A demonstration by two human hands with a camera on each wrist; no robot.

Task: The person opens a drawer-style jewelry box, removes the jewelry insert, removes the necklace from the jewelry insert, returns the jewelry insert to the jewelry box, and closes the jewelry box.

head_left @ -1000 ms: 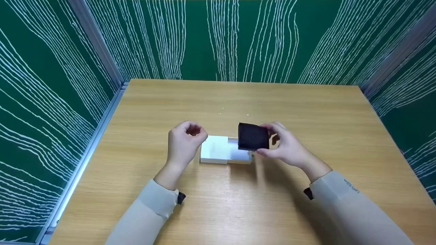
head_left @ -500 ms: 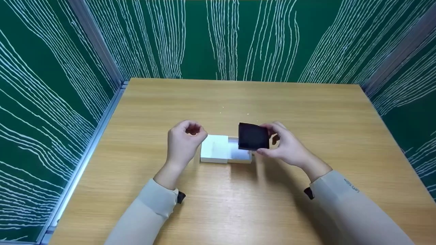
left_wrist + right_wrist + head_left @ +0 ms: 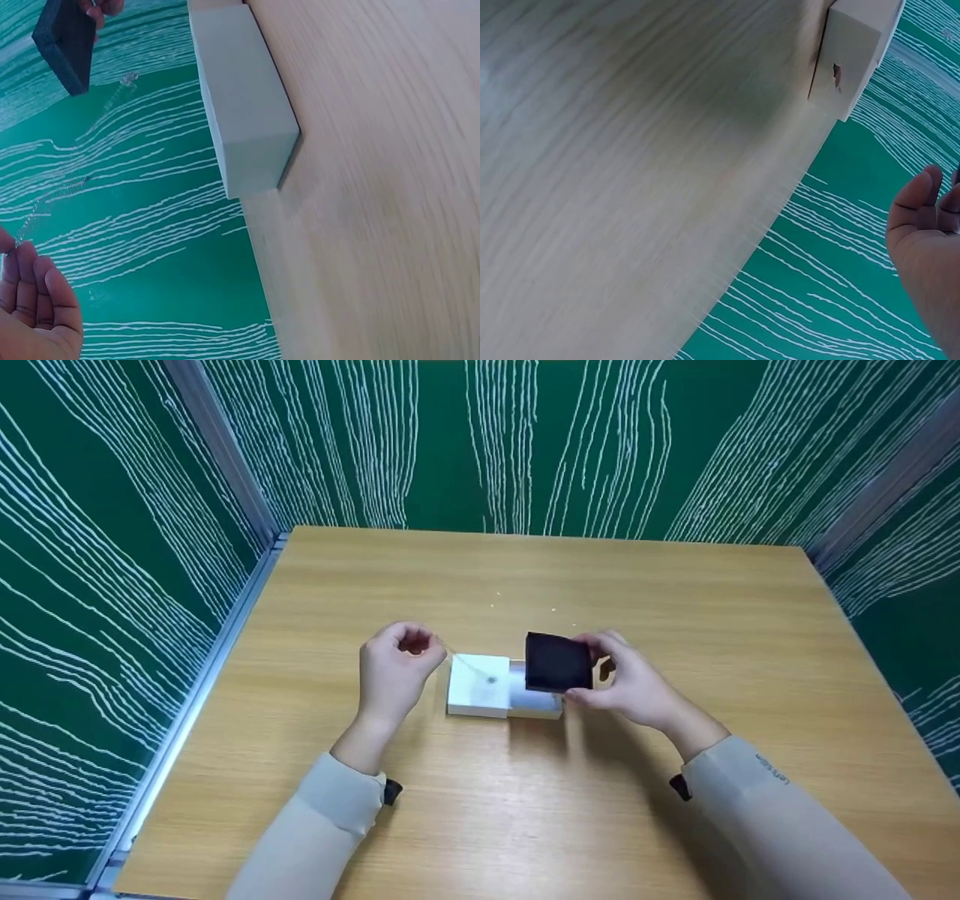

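My left hand (image 3: pixel 394 671) pinches one end of a thin chain necklace (image 3: pixel 31 217) between thumb and fingertips. The necklace stretches out to the right, and its small shiny pendant (image 3: pixel 129 78) overlaps the white box sleeve (image 3: pixel 478 701) in the head view. A pale drawer (image 3: pixel 534 709) sticks out of the sleeve's right side, partly covered from view by a black square pad (image 3: pixel 559 662). My right hand (image 3: pixel 626 682) holds that pad by its right edge, tilted above the drawer. In the right wrist view, the box's end (image 3: pixel 847 67) has a small torn hole.
The box lies mid-way on a wooden table (image 3: pixel 420 577). Several tiny white specks (image 3: pixel 553 609) lie behind it. Green panels with white wavy lines (image 3: pixel 450 442) and metal posts (image 3: pixel 225 450) enclose the back and sides.
My left hand has shifted slightly left, and the chain with its pendant now shows stretched over the box. The right hand keeps the pad in place. The head view has turned slightly.
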